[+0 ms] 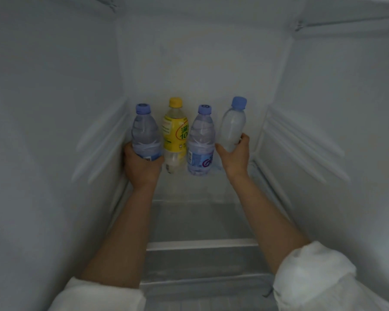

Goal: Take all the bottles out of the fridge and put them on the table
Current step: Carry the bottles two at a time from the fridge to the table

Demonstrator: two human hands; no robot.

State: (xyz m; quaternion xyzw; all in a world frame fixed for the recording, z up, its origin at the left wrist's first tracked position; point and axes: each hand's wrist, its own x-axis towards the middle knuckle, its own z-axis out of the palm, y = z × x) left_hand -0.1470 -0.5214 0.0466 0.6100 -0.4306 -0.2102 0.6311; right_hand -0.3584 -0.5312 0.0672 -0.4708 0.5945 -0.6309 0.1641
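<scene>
Hands [142, 163] [235, 157] grip two clear ribbed plastic bottles [145, 133] [231, 129]

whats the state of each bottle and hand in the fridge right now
left water bottle: upright, gripped by left hand
yellow bottle: upright, untouched
middle water bottle: upright, untouched
unlabelled bottle: tilted, gripped by right hand

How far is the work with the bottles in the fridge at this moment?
Nothing looks finished: all four bottles are inside the fridge, and the table is out of view. In hand: the left hand grips the leftmost water bottle, and the right hand grips the unlabelled bottle, which tilts. Left: the yellow bottle and the middle water bottle stand untouched on the shelf.
</scene>
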